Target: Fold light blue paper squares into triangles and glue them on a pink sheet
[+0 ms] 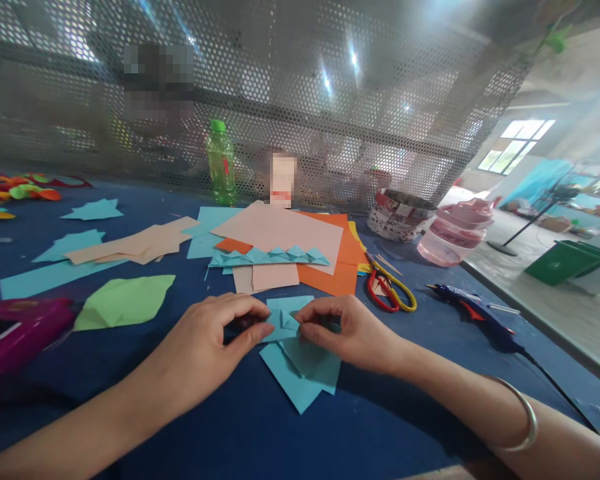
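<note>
My left hand [207,347] and my right hand [353,333] meet over a small folded piece of light blue paper [283,323]. Each pinches one side of it, fingers curled and pressed together. Under the hands lies a small stack of light blue paper squares [303,373] on the dark blue table [260,433]. A silver bangle [523,417] circles my right wrist. Just beyond the hands, a row of folded blue paper triangles [270,257] rests on pink sheets [280,230] and orange sheets [333,277].
Red and yellow scissors [390,290] and a blue glue gun [473,313] lie to the right. A magenta glue gun [15,330] and green folded paper [123,300] sit left. A green bottle [221,163], a woven bowl [400,213] and a pink container [453,233] stand farther back by a perforated metal screen [330,100].
</note>
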{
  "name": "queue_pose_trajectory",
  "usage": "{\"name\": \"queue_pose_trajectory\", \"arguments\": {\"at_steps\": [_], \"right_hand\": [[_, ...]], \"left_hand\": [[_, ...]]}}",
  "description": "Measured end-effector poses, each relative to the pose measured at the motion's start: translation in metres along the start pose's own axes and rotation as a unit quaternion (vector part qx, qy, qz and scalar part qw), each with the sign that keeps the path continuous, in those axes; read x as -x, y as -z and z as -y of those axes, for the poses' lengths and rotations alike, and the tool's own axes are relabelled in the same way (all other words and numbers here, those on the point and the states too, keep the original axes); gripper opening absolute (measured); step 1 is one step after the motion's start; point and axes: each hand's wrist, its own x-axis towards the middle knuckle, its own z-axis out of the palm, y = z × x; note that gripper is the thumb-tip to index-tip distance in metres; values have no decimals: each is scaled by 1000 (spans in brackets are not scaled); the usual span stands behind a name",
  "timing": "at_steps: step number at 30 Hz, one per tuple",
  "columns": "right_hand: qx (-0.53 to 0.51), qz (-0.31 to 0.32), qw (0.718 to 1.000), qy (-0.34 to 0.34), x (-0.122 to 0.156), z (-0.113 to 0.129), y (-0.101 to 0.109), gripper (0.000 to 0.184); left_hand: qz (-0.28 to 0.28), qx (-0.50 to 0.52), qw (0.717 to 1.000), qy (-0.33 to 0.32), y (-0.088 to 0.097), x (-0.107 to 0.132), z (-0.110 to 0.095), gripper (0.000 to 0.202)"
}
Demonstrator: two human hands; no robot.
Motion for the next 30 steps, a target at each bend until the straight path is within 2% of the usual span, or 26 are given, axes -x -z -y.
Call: {"name": "queue_pose_trajectory", "arguments": {"at_steps": [6,10,13,19,23,26,30], "right_hand": [[39,-16,998,40,2,2,-3,16],[47,-41,995,82,2,2,-3,16],[35,-39,995,81,2,1,-4,14],[1,-3,1000,17,5,-1,-8,17],[56,-14,997,47,4,-4,-11,12],[109,-31,991,75,3,-7,-12,14],[117,-32,989,87,2,-8,-12,17]], "left_hand": [[89,57,991,77,2,2,-9,28],[120,64,985,103,2,4,-11,31],[119,53,988,82,2,6,-11,27],[111,19,993,41,-1,6,-10,17],[71,-7,997,-3,-6,7,-7,13],[48,-27,998,-38,-9,8,-4,13],[34,-39,997,-56,-11,9,-1,12]]}}
